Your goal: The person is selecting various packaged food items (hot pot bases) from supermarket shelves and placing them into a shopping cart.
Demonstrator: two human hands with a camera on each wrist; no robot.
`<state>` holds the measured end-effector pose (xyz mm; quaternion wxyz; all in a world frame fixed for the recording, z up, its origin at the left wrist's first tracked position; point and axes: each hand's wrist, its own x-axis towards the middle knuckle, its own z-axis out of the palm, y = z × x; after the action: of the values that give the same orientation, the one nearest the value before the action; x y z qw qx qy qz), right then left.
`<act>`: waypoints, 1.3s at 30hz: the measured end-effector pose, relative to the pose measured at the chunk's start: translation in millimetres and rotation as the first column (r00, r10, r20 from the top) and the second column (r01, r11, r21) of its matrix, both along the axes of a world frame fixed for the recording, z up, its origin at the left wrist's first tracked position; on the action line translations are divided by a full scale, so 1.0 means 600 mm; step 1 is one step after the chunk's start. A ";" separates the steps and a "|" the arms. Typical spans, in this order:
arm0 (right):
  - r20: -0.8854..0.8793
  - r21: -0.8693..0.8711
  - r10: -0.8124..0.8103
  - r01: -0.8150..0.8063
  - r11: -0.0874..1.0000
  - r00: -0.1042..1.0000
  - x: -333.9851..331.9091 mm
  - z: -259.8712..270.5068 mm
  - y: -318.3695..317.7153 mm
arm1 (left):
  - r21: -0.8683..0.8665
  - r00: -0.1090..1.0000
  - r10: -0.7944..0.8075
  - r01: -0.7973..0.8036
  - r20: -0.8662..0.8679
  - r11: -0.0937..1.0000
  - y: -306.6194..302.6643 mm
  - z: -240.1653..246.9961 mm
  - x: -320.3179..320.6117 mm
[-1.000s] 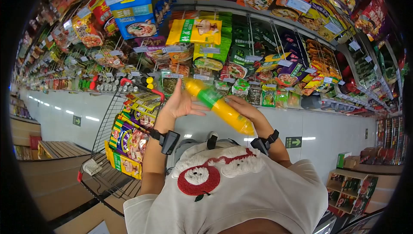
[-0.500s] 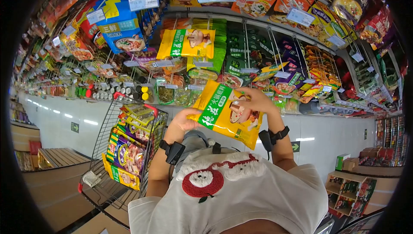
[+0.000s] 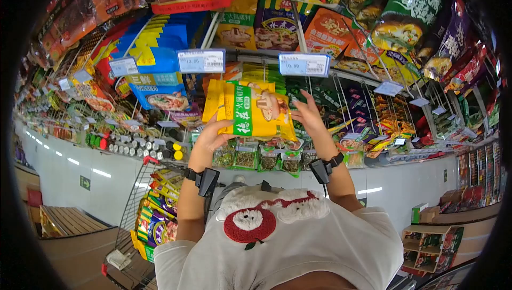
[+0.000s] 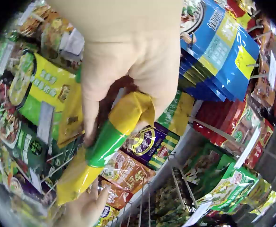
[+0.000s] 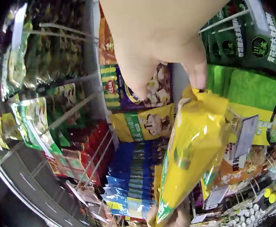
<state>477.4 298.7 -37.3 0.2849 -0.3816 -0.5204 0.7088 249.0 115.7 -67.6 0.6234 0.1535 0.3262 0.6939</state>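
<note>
A yellow packet of hotpot base [image 3: 256,113] with a green band is held up in front of the shelf. My left hand [image 3: 212,136] grips its left end, thumb on the printed face. In the left wrist view, the packet [image 4: 110,142] sits between that hand's thumb and fingers. At the packet's other end is my right hand [image 3: 310,116], fingers spread, fingertips right at the edge. The right wrist view shows a fingertip at the top of the packet [image 5: 194,142] and the thumb apart from it. Behind it in the head view, it overlaps another yellow packet [image 3: 213,93].
Blue packets [image 3: 160,84] hang on hooks at the left. Two price tags [image 3: 200,60] jut out above the held packet. A wire shopping cart [image 3: 151,160] with several packets [image 3: 157,226] stands at my left. Small green-topped bags [image 3: 269,157] hang below.
The packet has turned face-on and risen from near my body to the hanging packets. My right hand has gone from gripping it to spread fingers. The view has shifted up the shelf.
</note>
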 end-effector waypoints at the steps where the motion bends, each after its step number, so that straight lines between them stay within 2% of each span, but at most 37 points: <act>1: 0.006 0.021 0.047 -0.047 0.999 0.999 -0.024 -0.024 0.012 | -0.019 0.998 0.009 -0.011 -0.060 1.000 0.012 0.005 -0.017; 4: 0.104 0.148 0.090 -0.105 0.983 0.991 -0.089 -0.064 0.037 | -0.061 0.954 -0.012 -0.007 -0.301 0.998 0.039 -0.001 -0.072; 6: 0.206 0.254 -0.001 -0.053 0.966 0.979 -0.120 -0.060 0.034 | -0.062 0.872 0.014 -0.051 -0.489 0.997 0.057 -0.021 -0.109; 9: 0.345 0.332 -0.092 -0.030 0.943 0.934 -0.152 -0.071 0.030 | -0.141 0.584 -0.028 -0.149 -0.811 0.979 0.079 -0.063 -0.151; 10: 0.302 0.673 -0.212 -0.050 0.738 0.930 -0.157 -0.146 0.053 | -0.140 0.443 -0.055 -0.161 -0.895 0.977 0.087 -0.080 -0.157; 11: 0.257 0.775 -0.245 -0.048 0.630 0.935 -0.161 -0.149 0.045 | -0.154 0.346 -0.088 -0.168 -0.934 0.974 0.092 -0.085 -0.159; 13: 0.273 0.818 -0.245 -0.090 0.569 0.930 -0.163 -0.126 0.028 | -0.175 0.167 -0.143 -0.195 -0.976 0.965 0.095 -0.084 -0.159; 15: 0.277 0.819 -0.262 -0.084 0.568 0.925 -0.169 -0.119 0.019 | -0.193 0.009 -0.197 -0.231 -0.980 0.954 0.082 -0.077 -0.156; 16: 0.274 0.831 -0.255 -0.095 0.548 0.927 -0.169 -0.119 0.019 | -0.117 -0.003 -0.123 -0.288 -0.992 0.950 0.082 -0.104 -0.161; 19: 0.278 0.851 -0.236 -0.125 0.510 0.931 -0.163 -0.114 0.012 | -0.148 0.219 -0.074 -0.344 -0.973 0.927 0.076 -0.114 -0.161; 20: 0.278 0.856 -0.229 -0.132 0.500 0.933 -0.160 -0.116 0.013 | -0.136 0.185 -0.072 -0.363 -0.980 0.922 0.073 -0.113 -0.159; 23: 0.272 0.853 -0.213 -0.132 0.505 0.938 -0.150 -0.105 0.009 | -0.065 0.292 0.058 -0.395 -0.955 0.916 0.056 -0.069 -0.130; 24: 0.283 0.847 -0.220 -0.136 0.513 0.933 -0.144 -0.098 0.008 | -0.009 0.260 0.116 -0.436 -0.959 0.900 0.052 -0.067 -0.121; 25: 0.295 0.842 -0.229 -0.139 0.521 0.928 -0.136 -0.091 0.005 | -0.012 0.279 0.134 -0.467 -0.951 0.884 0.047 -0.067 -0.113; 27: 0.336 0.786 -0.237 -0.132 0.604 0.911 -0.115 -0.081 -0.005 | -0.020 0.314 0.171 -0.525 -0.934 0.851 0.036 -0.067 -0.092; 30: 0.356 0.712 -0.246 -0.092 0.696 0.902 -0.069 -0.076 -0.021 | -0.025 0.218 0.147 -0.631 -0.965 0.776 0.018 -0.094 -0.063; 31: 0.356 0.717 -0.255 -0.087 0.692 0.899 -0.050 -0.079 -0.027 | -0.027 0.190 0.135 -0.667 -0.972 0.745 0.010 -0.097 -0.047; 32: 0.356 0.720 -0.262 -0.085 0.688 0.897 -0.031 -0.084 -0.033 | 0.019 0.112 0.141 -0.714 -0.984 0.700 0.000 -0.103 -0.024; 36: 0.255 0.761 -0.296 -0.002 0.649 0.920 0.051 -0.117 -0.076 | 0.160 0.037 0.276 -0.739 -0.960 0.655 -0.067 -0.122 0.068; 37: 0.220 0.764 -0.286 0.018 0.645 0.933 0.065 -0.121 -0.095 | 0.137 0.030 0.237 -0.742 -0.971 0.656 -0.086 -0.134 0.090; 38: 0.162 0.708 -0.270 0.079 0.702 0.949 0.079 -0.126 -0.119 | 0.110 0.026 0.195 -0.748 -0.980 0.654 -0.108 -0.150 0.112; 39: 0.165 0.686 -0.249 0.070 0.724 0.954 0.091 -0.150 -0.135 | 0.078 0.027 0.150 -0.757 -0.988 0.649 -0.135 -0.172 0.135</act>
<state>531.7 217.6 -127.1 0.3970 -0.3814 -0.7370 0.3922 330.3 34.8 -170.6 0.0239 0.2617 0.8241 0.5018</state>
